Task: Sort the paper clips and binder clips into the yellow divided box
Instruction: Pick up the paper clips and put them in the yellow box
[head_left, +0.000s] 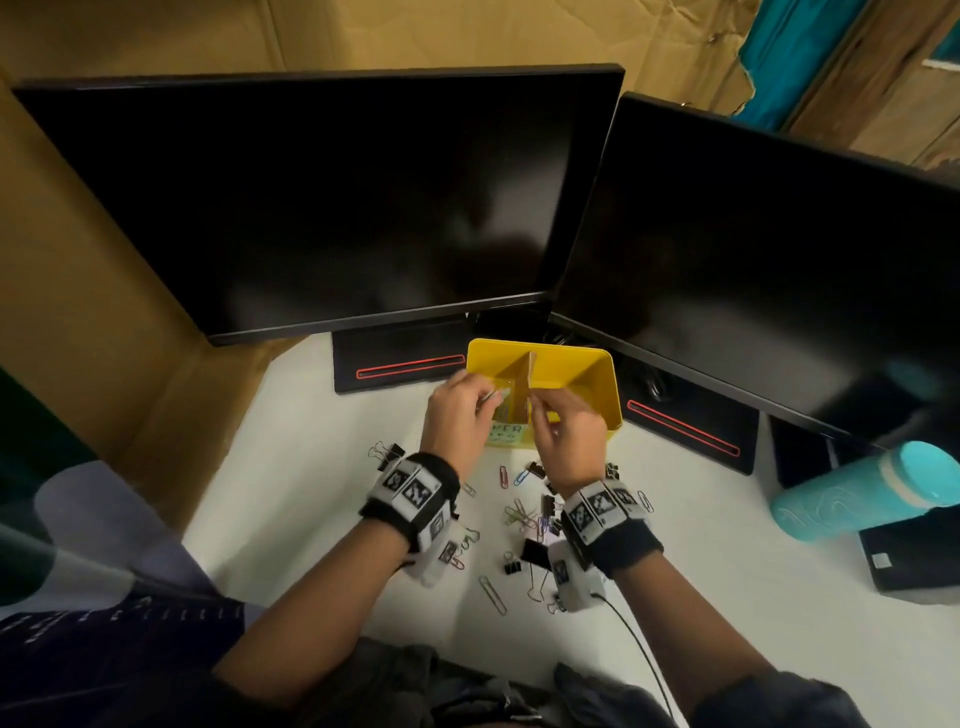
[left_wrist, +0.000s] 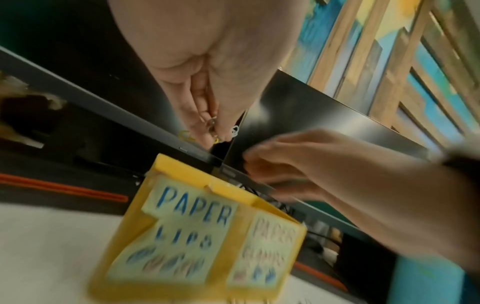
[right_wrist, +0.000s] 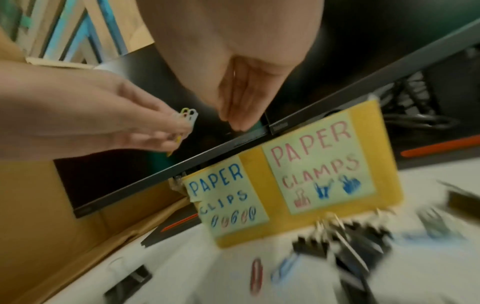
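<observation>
The yellow divided box (head_left: 597, 384) stands on the white desk in front of the monitors. Its front carries the labels "PAPER CLIPS" (right_wrist: 223, 197) on the left and "PAPER CLAMPS" (right_wrist: 319, 164) on the right. My left hand (head_left: 491, 397) hovers over the left compartment and pinches a small bunch of coloured paper clips (right_wrist: 188, 116). My right hand (head_left: 535, 405) is close beside it above the cardboard divider (head_left: 531, 366), fingertips (right_wrist: 237, 123) pressed together; whether they hold anything is hidden. Loose paper clips (head_left: 519, 514) and black binder clips (head_left: 535, 553) lie on the desk between my wrists.
Two dark monitors (head_left: 322, 208) rise right behind the box, their bases (head_left: 400, 366) on either side. A cardboard wall (head_left: 78, 312) closes the left. A teal bottle (head_left: 878, 493) lies on a black box (head_left: 914, 561) at the right. One binder clip (head_left: 387, 452) lies left of my left wrist.
</observation>
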